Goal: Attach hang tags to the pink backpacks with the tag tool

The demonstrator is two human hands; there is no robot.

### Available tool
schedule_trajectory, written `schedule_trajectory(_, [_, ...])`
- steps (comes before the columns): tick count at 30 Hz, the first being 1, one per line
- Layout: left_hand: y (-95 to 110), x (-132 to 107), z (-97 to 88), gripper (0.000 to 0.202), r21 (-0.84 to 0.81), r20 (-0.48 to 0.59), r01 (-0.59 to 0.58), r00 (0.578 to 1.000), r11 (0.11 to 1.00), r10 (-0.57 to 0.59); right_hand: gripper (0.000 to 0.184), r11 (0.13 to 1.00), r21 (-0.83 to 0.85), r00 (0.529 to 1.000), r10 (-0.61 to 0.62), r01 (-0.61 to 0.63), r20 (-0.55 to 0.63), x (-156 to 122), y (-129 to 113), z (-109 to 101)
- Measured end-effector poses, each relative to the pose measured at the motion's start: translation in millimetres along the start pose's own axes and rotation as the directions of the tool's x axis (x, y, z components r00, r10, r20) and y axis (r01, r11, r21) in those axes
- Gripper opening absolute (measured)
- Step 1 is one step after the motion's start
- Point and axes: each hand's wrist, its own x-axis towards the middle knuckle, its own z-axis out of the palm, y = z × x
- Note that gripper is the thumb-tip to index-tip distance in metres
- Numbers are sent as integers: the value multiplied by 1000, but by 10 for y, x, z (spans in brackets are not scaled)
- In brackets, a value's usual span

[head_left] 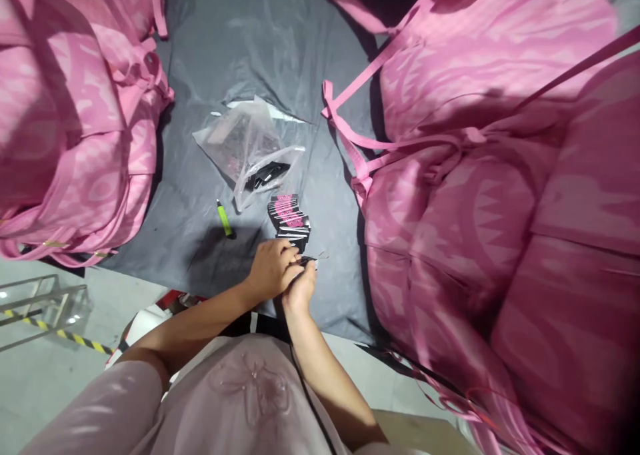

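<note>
My left hand (271, 266) and my right hand (301, 287) meet near the table's front edge. Between them is a small black tag (307, 261), mostly covered by my fingers. A thin loop of string (324, 256) sticks out to its right. Both hands look closed on this tag. Just beyond my fingers lies an overlapping row of black tags with pink print (289, 214). Behind that row, a clear plastic bag (240, 135) lies with its mouth towards me, and more black pieces (269, 174) show inside it.
A yellow-green marker or cutter (224, 219) lies left of the tags. Pink patterned backpacks are piled on the left (85, 122) and on the right (460, 195), with straps trailing over the grey table cover (260, 35). A metal frame (43, 305) stands on the floor at left.
</note>
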Motion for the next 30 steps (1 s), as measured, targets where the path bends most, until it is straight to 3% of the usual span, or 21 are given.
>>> schedule_trajectory(5, [-315, 1043, -402, 39, 105, -40, -1, 999, 994, 5, 53, 996, -33, 990, -86, 83, -109, 29, 77, 164])
schedule_trajectory(7, [-420, 1373, -421, 37, 141, 3, 6, 1000, 990, -6, 62, 990, -69, 979, -135, 125, -154, 8, 66, 196])
schedule_trajectory(9, [-473, 1535, -370, 35, 178, 44, 4, 999, 984, -12, 70, 979, -100, 962, -192, 175, -193, -11, 39, 250])
schedule_trajectory(12, [-466, 1526, -271, 37, 226, 64, -4, 998, 974, -11, 78, 965, -115, 939, -256, 235, -229, -11, 0, 407])
schedule_trajectory(16, [-408, 1308, -242, 34, 207, 145, -79, 988, 975, 49, 82, 956, -96, 918, -295, 279, -267, 83, -38, 607])
schedule_trajectory(20, [-462, 1091, -262, 45, 71, 257, -207, 949, 976, 183, 72, 926, -159, 905, -370, 342, -210, 206, -43, 513])
schedule_trajectory(23, [-586, 1073, -171, 62, -129, 168, -304, 931, 944, 323, 69, 869, -246, 877, -466, 430, -113, 232, 5, 336])
schedule_trajectory(26, [-686, 1088, 16, 71, -441, 49, -418, 873, 794, 486, 69, 776, -372, 827, -561, 509, -40, 250, 58, 249])
schedule_trajectory(28, [-723, 1025, 124, 66, -584, 31, -393, 864, 710, 503, 68, 734, -409, 795, -606, 542, -32, 295, 67, 258])
schedule_trajectory(30, [-757, 882, 169, 60, -642, 0, -330, 903, 692, 430, 65, 705, -399, 768, -641, 587, -3, 368, 46, 272])
